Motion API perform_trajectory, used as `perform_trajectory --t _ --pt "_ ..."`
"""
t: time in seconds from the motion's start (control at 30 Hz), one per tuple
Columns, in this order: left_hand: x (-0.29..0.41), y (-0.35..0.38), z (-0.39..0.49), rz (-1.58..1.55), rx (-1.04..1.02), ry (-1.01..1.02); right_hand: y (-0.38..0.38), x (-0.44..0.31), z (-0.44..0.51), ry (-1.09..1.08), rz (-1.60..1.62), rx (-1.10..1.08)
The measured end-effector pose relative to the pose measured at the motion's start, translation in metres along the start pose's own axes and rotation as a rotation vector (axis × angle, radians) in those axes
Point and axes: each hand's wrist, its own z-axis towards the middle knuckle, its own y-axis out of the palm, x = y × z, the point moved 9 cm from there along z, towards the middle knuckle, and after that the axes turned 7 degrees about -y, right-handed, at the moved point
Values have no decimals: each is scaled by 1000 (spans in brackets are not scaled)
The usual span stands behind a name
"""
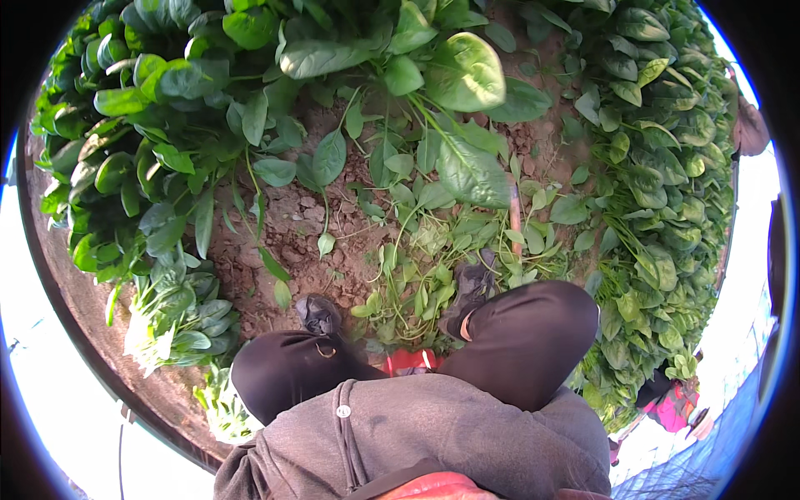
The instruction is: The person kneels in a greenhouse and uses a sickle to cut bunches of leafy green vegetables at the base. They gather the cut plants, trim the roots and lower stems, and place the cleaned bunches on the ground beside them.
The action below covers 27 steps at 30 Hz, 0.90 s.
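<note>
Neither of my hands is in view; the grey top and its sleeves show at the bottom. Before me is bare brown soil (300, 219) between my dark shoes and the standing leafy greens, which look like spinach (469, 72). Loose leaves and small plants (425, 281) lie scattered around my shoe on the right. A thin reddish-brown stick or handle (515, 215) stands out among them, its far end hidden by leaves. To the left lies a bunch of cut spinach (175, 319), pale stems outward, with another bunch (228, 406) nearer my knee.
Dense spinach rows (675, 150) run along the right, with more plants (125, 125) at the left. A dark curved edge (69, 312) borders the soil on the left. Something red (409, 361) lies between my legs. Pink and dark clothing (672, 406) shows at the lower right.
</note>
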Motion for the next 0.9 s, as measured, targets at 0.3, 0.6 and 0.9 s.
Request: perform_trajectory --t 0.3,0.6,0.9 --pt "61 -90 -7 -40 51 133 -35 61 -142 178 305 282" --pt "107 -130 -8 1 141 273 24 74 -1 36 184 222" --pt "140 -156 -29 79 185 349 -99 105 -35 82 625 1289"
